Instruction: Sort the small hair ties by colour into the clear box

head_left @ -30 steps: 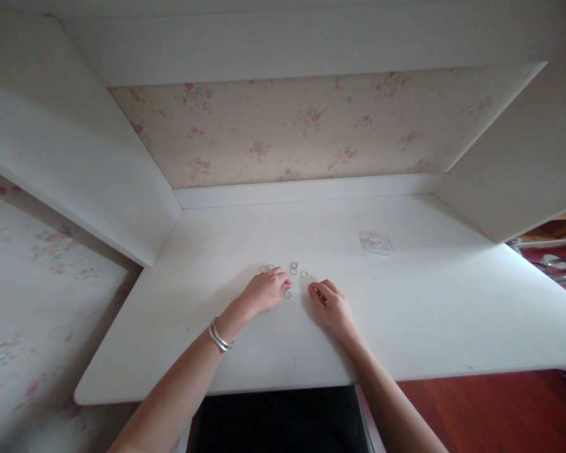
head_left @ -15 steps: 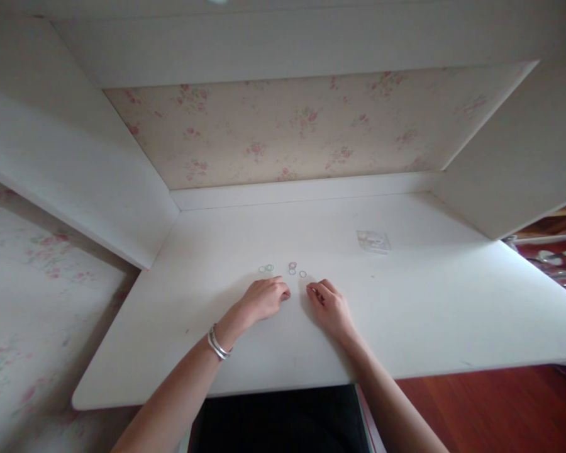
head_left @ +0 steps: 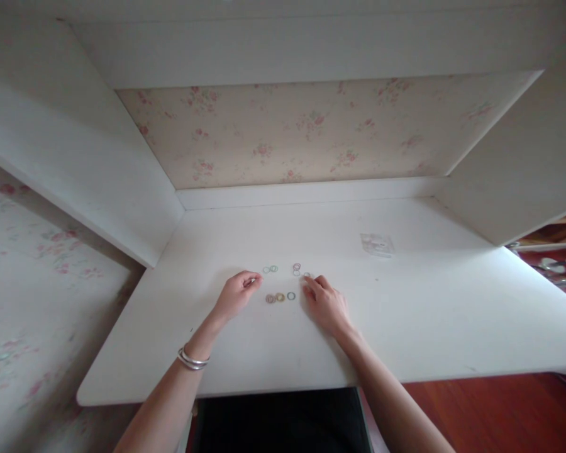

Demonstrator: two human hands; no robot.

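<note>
A small clear plastic bag (head_left: 377,244) lies on the white counter (head_left: 434,314), backed by flowered wallpaper (head_left: 311,132) above red-brown floor (head_left: 500,409).

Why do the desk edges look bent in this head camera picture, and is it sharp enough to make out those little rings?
Head view: wide-angle distortion bows the white desk and its side panels outward. Light is soft and even, with only faint shadows under the left hand and right hand and no glare. The small coloured rings show as tiny outlines, too small for detail; the left edge is slightly smeared.
</note>
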